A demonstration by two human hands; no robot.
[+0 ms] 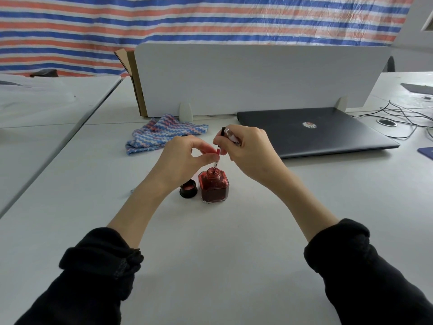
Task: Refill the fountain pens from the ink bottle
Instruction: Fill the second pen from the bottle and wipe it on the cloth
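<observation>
An open glass ink bottle point(214, 187) of dark red ink stands on the white desk point(234, 242), its black cap point(188, 189) lying just to its left. A thin clear pen converter point(218, 150) with a black top end is held upright, its tip just above the bottle's mouth. My left hand point(185, 158) pinches its lower part between thumb and forefinger. My right hand point(249, 151) holds its upper end with its fingertips, and a pale pen part point(233, 137) sticks out between its fingers.
A striped blue, pink and white cloth point(161, 133) lies behind the hands to the left. A shut dark laptop point(314, 132) sits at the right, with cables point(403, 116) beyond it. A white divider panel point(257, 78) and a cardboard box point(131, 73) stand at the back.
</observation>
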